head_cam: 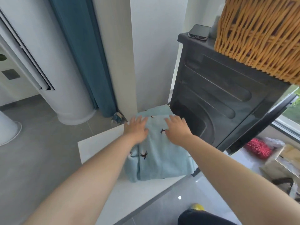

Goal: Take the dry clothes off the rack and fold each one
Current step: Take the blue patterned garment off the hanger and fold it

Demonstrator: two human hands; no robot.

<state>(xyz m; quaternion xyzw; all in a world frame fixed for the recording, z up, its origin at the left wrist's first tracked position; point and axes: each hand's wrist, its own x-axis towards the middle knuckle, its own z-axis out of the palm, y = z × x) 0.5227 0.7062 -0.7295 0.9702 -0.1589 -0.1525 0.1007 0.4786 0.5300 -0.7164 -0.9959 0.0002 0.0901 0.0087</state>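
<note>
The folded blue garment point(162, 161) is pressed flat on the white worktop point(100, 143) by the left hand point(136, 129) and right hand point(177, 129), fingers point(135, 120) spread wide, nothing gripped. Its right side lies at the edge; pushed sideways, it could be slid off.

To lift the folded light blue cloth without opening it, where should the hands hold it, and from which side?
Probably the near edge, fingers slid under all layers, coming from the person's side. The light blue cloth lies flat on the white ledge; its far end reaches the wall and the black machine crowds its right, but the near edge is free.
</note>
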